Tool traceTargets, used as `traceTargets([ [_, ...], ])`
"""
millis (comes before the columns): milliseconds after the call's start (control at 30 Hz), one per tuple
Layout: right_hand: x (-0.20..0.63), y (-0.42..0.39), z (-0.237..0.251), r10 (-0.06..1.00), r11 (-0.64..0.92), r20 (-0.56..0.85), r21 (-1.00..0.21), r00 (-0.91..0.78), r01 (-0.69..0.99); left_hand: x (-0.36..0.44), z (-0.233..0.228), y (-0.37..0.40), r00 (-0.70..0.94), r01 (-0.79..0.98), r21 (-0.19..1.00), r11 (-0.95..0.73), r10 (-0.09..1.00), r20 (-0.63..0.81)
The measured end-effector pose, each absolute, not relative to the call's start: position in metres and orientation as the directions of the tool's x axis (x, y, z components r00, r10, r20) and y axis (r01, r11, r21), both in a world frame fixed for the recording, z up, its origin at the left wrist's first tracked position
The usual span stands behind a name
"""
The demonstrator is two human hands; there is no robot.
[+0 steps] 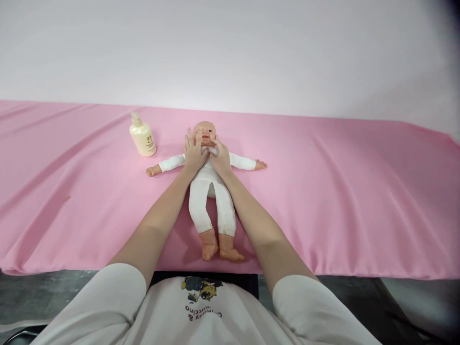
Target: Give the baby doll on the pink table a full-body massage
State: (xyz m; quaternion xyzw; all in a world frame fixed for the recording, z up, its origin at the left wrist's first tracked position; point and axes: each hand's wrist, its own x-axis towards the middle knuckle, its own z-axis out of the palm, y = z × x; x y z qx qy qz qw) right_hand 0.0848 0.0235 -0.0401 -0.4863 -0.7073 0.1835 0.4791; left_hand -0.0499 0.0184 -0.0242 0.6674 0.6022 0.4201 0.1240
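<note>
A baby doll in a white cloth suit lies on its back, head away from me, arms spread to both sides. My left hand rests on the left side of its face and neck, fingers stretched apart along the cheek. On the other side, my right hand touches the doll's chin and cheek, its fingers extended and partly hidden by the back of the hand. Both thumbs point inward near the doll's neck. Left of the doll stands a cream pump bottle.
A pink cloth with several folds covers the table. Behind it rises a plain white wall. The table's front edge runs close to my body, with dark floor below it.
</note>
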Motion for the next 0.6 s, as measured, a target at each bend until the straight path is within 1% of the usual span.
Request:
traceTargets([
  [133, 0.086, 0.023, -0.039, 0.864, 0.464, 0.494, -0.706, -0.097, 0.534, -0.05, -0.021, 0.018, 0.004, 0.715, 0.65, -0.258, 0.931, 0.365],
  [233, 0.087, 0.023, -0.039, 0.874, 0.448, 0.467, -0.664, -0.136, 0.598, -0.051, -0.017, 0.019, 0.03, 0.712, 0.657, -0.249, 0.945, 0.326],
  [300, 0.087, 0.024, -0.04, 0.889, 0.415, 0.436, -0.636, -0.142, 0.65, -0.055, -0.011, 0.023, 0.024, 0.666, 0.699, -0.261, 0.944, 0.329],
  [333, 0.087, 0.024, -0.04, 0.896, 0.4, 0.423, -0.626, -0.139, 0.67, -0.058, -0.007, 0.026, 0.007, 0.607, 0.745, -0.276, 0.94, 0.342],
  [367, 0.087, 0.024, -0.041, 0.9, 0.389, 0.413, -0.62, -0.138, 0.682, -0.064, -0.002, 0.029, -0.018, 0.515, 0.806, -0.292, 0.936, 0.351],
  [400, 0.087, 0.025, -0.041, 0.903, 0.384, 0.407, -0.617, -0.14, 0.687, -0.071, 0.005, 0.033, -0.056, 0.382, 0.871, -0.307, 0.934, 0.354],
  [433, 0.087, 0.025, -0.042, 0.903, 0.385, 0.405, -0.617, -0.144, 0.686, -0.079, 0.012, 0.036, -0.099, 0.213, 0.929, -0.304, 0.939, 0.33],
  [467, 0.088, 0.025, -0.042, 0.902, 0.389, 0.405, -0.618, -0.147, 0.683, -0.09, 0.021, 0.038, -0.148, 0.02, 0.959, -0.284, 0.947, 0.284],
  [500, 0.088, 0.025, -0.042, 0.901, 0.394, 0.407, -0.619, -0.151, 0.68, -0.101, 0.031, 0.04, -0.198, -0.167, 0.951, -0.259, 0.954, 0.225],
  [533, 0.088, 0.025, -0.042, 0.9, 0.398, 0.408, -0.619, -0.156, 0.677, -0.114, 0.04, 0.041, -0.25, -0.326, 0.914, -0.242, 0.954, 0.164],
  [600, 0.088, 0.025, -0.042, 0.899, 0.4, 0.408, -0.618, -0.159, 0.677, -0.14, 0.058, 0.041, -0.341, -0.553, 0.793, -0.257, 0.938, 0.067],
])
